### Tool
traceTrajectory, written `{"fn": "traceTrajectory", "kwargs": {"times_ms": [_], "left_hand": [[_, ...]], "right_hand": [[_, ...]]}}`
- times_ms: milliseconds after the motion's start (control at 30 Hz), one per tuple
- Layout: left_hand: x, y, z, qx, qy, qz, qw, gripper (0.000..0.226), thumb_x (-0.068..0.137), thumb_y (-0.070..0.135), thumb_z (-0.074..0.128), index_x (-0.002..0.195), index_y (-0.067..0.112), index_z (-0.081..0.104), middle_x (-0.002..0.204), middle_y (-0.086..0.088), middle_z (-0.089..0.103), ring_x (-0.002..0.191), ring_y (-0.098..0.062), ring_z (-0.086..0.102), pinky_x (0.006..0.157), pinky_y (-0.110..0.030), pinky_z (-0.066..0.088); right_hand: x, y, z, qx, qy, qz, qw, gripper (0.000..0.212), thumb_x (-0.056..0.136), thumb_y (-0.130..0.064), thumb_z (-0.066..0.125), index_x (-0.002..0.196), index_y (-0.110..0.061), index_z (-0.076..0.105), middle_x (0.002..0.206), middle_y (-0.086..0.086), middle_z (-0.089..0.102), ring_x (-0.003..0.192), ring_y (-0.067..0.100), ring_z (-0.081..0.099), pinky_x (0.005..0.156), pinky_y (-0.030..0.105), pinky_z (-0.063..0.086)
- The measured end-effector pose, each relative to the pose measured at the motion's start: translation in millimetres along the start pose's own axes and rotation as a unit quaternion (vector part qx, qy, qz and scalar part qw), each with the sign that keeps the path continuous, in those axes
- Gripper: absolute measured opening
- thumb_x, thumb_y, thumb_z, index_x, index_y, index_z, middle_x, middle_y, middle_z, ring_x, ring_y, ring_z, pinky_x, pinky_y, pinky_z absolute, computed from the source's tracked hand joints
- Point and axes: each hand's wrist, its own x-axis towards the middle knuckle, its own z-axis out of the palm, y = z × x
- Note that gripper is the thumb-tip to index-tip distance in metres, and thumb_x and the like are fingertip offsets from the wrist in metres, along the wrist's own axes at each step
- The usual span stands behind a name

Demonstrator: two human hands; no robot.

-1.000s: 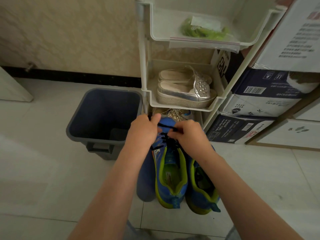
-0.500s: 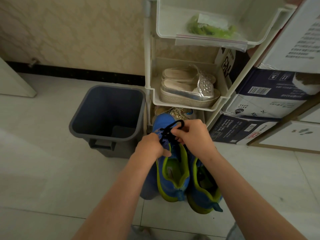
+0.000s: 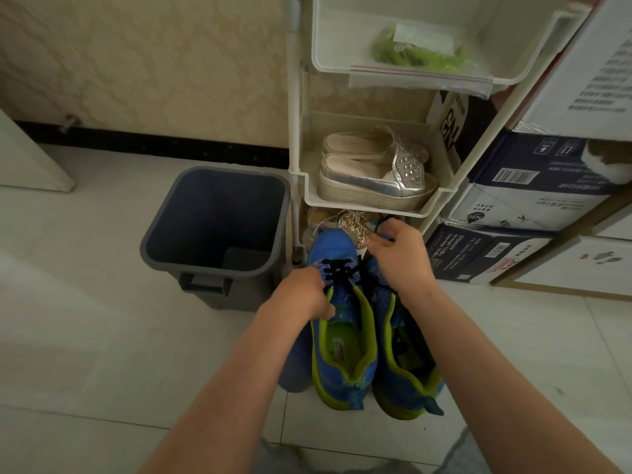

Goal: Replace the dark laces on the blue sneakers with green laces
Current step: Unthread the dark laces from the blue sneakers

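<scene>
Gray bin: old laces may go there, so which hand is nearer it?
Left. The left hand grips the sneaker beside the bin; the right hand holds the dark lace farther right.

Bin: you have a dark grey bin standing open on the floor, just left of the rack
Rack: a white plastic rack with tray shelves stands against the wall in front of you
Middle shelf: a pair of silver platform shoes lies side by side, toes to the right
Bottom shelf: you can see a glittery shoe, mostly hidden
Boxes: cardboard boxes, white and dark blue with printed labels, are stacked just right of the rack
Wall: beige patterned wallpaper with a black skirting along its foot
Floor: pale glossy tiles
</scene>
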Motion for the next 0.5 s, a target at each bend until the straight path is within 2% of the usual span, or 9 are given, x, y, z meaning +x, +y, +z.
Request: {"fn": "traceTrajectory", "kwargs": {"times_ms": [67,133,167,233,300,333,400,500], "left_hand": [[0,1,-1,0.010,-0.022,-0.001,1.000,0.028,0.080,0.018,0.071,0.068,0.011,0.046,0.072,-0.006,0.050,0.068,-0.017,0.051,0.054,-0.024,0.037],[-1,3,-2,-0.002,-0.022,0.008,1.000,0.023,0.081,0.025,0.072,0.086,0.006,0.059,0.094,-0.015,0.063,0.083,-0.022,0.059,0.065,-0.029,0.042],[1,3,-2,-0.023,-0.007,0.003,1.000,0.030,0.084,0.028,0.069,0.098,0.003,0.062,0.104,-0.017,0.064,0.090,-0.024,0.061,0.071,-0.032,0.045],[7,1,-3,-0.053,0.059,-0.023,0.997,0.036,0.088,0.028,0.061,0.111,0.000,0.061,0.109,-0.016,0.064,0.099,-0.027,0.063,0.082,-0.034,0.050],[7,-1,-6,-0.063,0.122,-0.050,0.989,0.033,0.089,0.023,0.059,0.114,0.003,0.063,0.108,-0.015,0.067,0.099,-0.029,0.065,0.084,-0.034,0.053],[7,-1,-8,-0.075,0.134,-0.051,0.987,0.030,0.090,0.022,0.058,0.112,0.003,0.064,0.107,-0.016,0.067,0.100,-0.029,0.064,0.081,-0.033,0.052],[3,2,-11,-0.123,0.134,-0.041,0.983,0.034,0.096,0.027,0.051,0.115,0.000,0.060,0.112,-0.019,0.064,0.103,-0.031,0.061,0.074,-0.031,0.042],[-5,10,-17,-0.192,0.176,-0.031,0.965,0.038,0.101,0.028,0.041,0.130,0.002,0.045,0.129,-0.020,0.050,0.113,-0.031,0.052,0.080,-0.031,0.038]], "right_hand": [[-3,3,0,-0.084,-0.027,-0.007,0.996,0.014,0.089,0.003,0.049,0.094,0.004,0.063,0.096,0.019,0.067,0.098,0.035,0.064,0.088,0.040,0.052],[-5,7,1,-0.130,-0.037,-0.021,0.991,0.019,0.090,0.004,0.049,0.098,0.007,0.066,0.097,0.023,0.068,0.094,0.037,0.065,0.086,0.045,0.054],[-6,7,1,-0.151,-0.028,-0.029,0.988,0.021,0.090,0.003,0.049,0.103,0.003,0.066,0.100,0.018,0.068,0.095,0.032,0.065,0.087,0.038,0.053],[-9,5,-2,-0.166,-0.019,-0.052,0.985,0.023,0.091,0.000,0.050,0.104,-0.007,0.068,0.101,0.008,0.067,0.093,0.021,0.064,0.082,0.026,0.050],[-10,4,-3,-0.180,-0.059,-0.053,0.981,0.022,0.090,-0.003,0.050,0.092,-0.014,0.069,0.094,0.007,0.069,0.082,0.022,0.066,0.077,0.034,0.055],[-12,4,-2,-0.215,-0.101,-0.045,0.970,0.022,0.089,-0.005,0.049,0.089,-0.015,0.069,0.092,0.009,0.069,0.081,0.024,0.066,0.077,0.038,0.056],[-17,4,0,-0.322,-0.177,-0.051,0.929,0.025,0.090,-0.010,0.047,0.096,-0.011,0.072,0.100,0.011,0.068,0.093,0.027,0.064,0.083,0.040,0.053],[-22,8,6,-0.400,-0.198,-0.132,0.885,0.027,0.093,-0.017,0.048,0.109,-0.017,0.069,0.110,0.008,0.063,0.109,0.028,0.051,0.090,0.035,0.044]]}}
